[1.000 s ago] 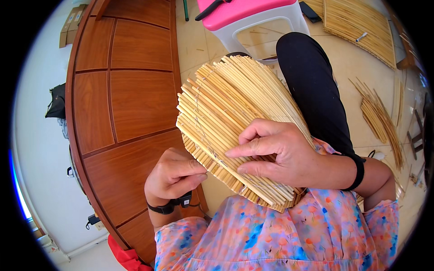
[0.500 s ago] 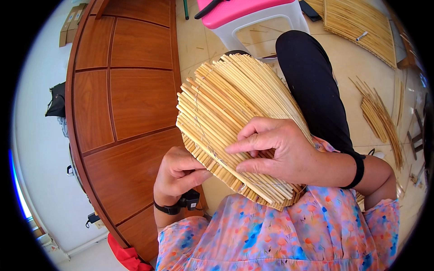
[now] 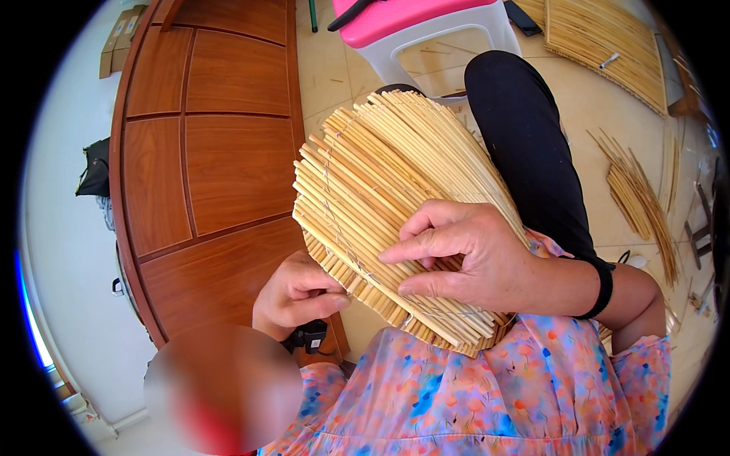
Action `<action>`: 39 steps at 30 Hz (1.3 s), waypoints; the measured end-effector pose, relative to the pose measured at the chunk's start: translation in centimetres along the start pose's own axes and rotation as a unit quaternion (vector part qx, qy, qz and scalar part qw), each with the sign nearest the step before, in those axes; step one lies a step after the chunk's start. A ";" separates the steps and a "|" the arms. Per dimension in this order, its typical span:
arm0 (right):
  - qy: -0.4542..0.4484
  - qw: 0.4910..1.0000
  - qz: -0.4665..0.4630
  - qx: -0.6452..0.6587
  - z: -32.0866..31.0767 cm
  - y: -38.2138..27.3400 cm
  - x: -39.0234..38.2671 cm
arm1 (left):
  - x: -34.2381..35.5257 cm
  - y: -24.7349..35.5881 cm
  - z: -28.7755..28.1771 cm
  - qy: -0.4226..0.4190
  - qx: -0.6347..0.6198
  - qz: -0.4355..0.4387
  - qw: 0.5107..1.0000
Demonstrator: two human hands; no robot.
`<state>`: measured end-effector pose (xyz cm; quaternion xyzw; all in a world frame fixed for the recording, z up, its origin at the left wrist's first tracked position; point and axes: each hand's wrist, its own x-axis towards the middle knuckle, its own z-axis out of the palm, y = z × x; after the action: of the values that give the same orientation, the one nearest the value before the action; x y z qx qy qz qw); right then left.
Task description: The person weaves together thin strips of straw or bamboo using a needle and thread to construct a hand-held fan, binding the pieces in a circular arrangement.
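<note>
A fan-shaped piece of pale reed sticks (image 3: 388, 175), laced with thin wire, lies over my lap, with an edging of short sticks along its lower left side. My left hand (image 3: 300, 292) grips that lower left edge, thumb and forefinger at the rim, its fingertips partly hidden. On top of the sticks, my right hand (image 3: 456, 254) rests with bent fingers, thumb and index tip pressing either side of the outer rods by the wire lacing.
A brown wooden panelled surface (image 3: 236, 167) runs along the left. Ahead are a pink-topped stool (image 3: 388, 23) and black phone (image 3: 521, 19). At right lie a reed mat (image 3: 597, 45) and loose sticks (image 3: 639, 205). My black-clad leg (image 3: 509, 121) is beside the piece.
My left hand has shifted slightly upward, still at the rim. The reed piece has edged a little leftward at its far end. A round blurred patch now covers the lower left.
</note>
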<state>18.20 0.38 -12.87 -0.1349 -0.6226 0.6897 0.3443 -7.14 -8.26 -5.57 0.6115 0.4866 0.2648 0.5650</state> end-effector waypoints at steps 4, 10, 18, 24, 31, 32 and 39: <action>0.011 0.999 0.024 0.022 -0.4 -0.4 0.1 | 0.3 1.1 0.5 -0.020 0.022 -0.031 0.999; 0.002 1.000 0.012 0.000 -0.6 -0.5 0.1 | 0.4 0.1 -0.6 -0.078 0.015 0.007 0.997; 0.007 0.988 -0.020 -0.152 -2.9 -4.0 0.0 | 2.9 2.3 1.5 0.040 0.077 0.017 0.996; 0.003 0.931 -0.005 -0.365 -3.8 -9.3 -0.1 | 7.1 3.7 3.8 0.109 0.185 0.135 0.967; 0.142 0.867 -0.022 -0.477 -5.2 -10.0 -1.0 | 9.8 3.0 5.7 0.199 0.204 0.238 0.928; 0.136 0.861 -0.020 -0.489 -5.6 -9.8 -1.1 | 10.0 3.0 6.0 0.205 0.203 0.236 0.928; 0.202 0.871 -0.029 -0.447 -6.1 -7.6 -1.4 | 11.2 1.6 7.0 0.258 0.183 0.291 0.903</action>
<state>25.28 4.03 -7.07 -0.3926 -0.7849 0.2846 0.3857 3.78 -1.13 -8.14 0.7289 0.4553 0.4725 0.1953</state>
